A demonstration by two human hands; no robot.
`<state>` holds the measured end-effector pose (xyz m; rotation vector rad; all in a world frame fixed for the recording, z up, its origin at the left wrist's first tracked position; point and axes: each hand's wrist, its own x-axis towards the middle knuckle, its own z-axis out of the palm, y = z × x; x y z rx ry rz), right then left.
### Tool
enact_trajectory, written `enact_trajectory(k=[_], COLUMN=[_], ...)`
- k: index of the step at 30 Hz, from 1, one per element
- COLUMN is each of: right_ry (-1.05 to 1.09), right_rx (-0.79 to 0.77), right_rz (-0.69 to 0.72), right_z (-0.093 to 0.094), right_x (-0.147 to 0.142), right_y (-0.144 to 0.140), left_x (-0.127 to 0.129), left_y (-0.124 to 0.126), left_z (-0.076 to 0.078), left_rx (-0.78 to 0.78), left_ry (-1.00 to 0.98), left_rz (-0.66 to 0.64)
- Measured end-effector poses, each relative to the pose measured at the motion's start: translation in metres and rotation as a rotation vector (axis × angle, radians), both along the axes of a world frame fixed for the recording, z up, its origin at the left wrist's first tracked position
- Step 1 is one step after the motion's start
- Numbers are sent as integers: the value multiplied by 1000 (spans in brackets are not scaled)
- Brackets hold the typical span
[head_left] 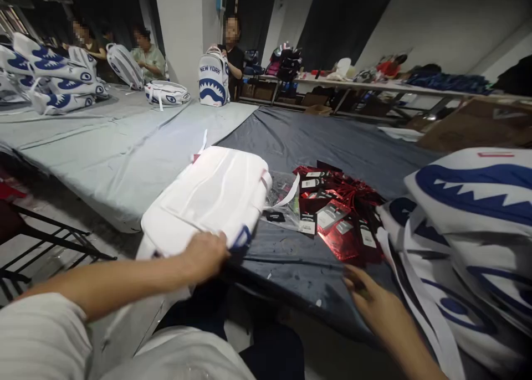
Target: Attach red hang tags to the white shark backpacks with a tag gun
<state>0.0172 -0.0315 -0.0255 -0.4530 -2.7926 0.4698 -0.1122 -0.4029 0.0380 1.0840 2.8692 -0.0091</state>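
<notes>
A white backpack (pixel 220 191) lies flat at the table's near edge, back panel with straps facing up, a bit of blue trim at its near corner. My left hand (pixel 205 255) is closed on its near side, the fingers curled over the edge. Slightly blurred, my right hand (pixel 368 294) is at the table edge, fingers loosely bent and apart, nothing visible in it. Just beyond it lies a heap of red and black hang tags (pixel 341 214) with white labels. Clear plastic (pixel 286 189) lies between the heap and the backpack.
White-and-blue backpacks (pixel 477 203) are stacked close on my right. More backpacks (pixel 54 75) are piled far left, and one (pixel 213 78) stands upright near a person (pixel 235 58). Others work at the back left. A metal rack (pixel 45 236) stands at the left.
</notes>
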Motion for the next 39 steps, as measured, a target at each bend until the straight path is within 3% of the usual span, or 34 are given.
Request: enact_trajectory(k=[3, 5, 7, 9, 11, 12, 14, 16, 19, 21, 23, 27, 30, 32, 34, 36, 39], right_ry=[19, 110, 179, 136, 2, -52, -65, -8, 18, 33, 70, 148, 207, 229, 240, 247, 221], right_rx=[-19, 71, 157, 189, 166, 141, 54, -151, -490, -576, -590, -445, -225, -139, -130, -166, -207], right_rz=[36, 51, 146, 315, 376, 317, 64, -120, -74, -8, 16, 110, 143, 141, 155, 192, 266], right_z=[6, 16, 20, 16, 5, -1, -15, -30, -50, -59, -60, -39, -18, -7, 0, 3, 2], right_x=[-40, -51, -47, -38, -30, -29, -32, -39, -49, -50, -46, -31, -27, -26, -22, -15, -5], right_y=[-55, -92, -129, -162, -184, -188, -181, -160, -134, -133, -140, -143, -125, -110, -100, -97, -102], left_x=[62, 68, 53, 34, 24, 24, 27, 31, 22, 0, -33, -105, -128, -121, -101, -77, -56], left_y=[7, -9, -36, -60, -73, -76, -78, -78, -71, -52, -15, 77, 119, 123, 113, 94, 67], left_z=[-15, -29, -54, -91, -131, -149, -174, -182, -162, -133, -95, -14, 33, 55, 69, 75, 72], left_rx=[77, 166, 222, 188, 146, 135, 131, 142, 156, 193, 249, 162, 35, -2, 16, 58, 76], left_ry=[-356, -369, -175, -41, 26, 48, 92, 129, 142, 167, 255, 421, 401, 355, 323, 331, 395], left_rz=[-466, -656, -652, -661, -665, -661, -662, -673, -714, -782, -840, -779, -813, -854, -924, -967, -937])
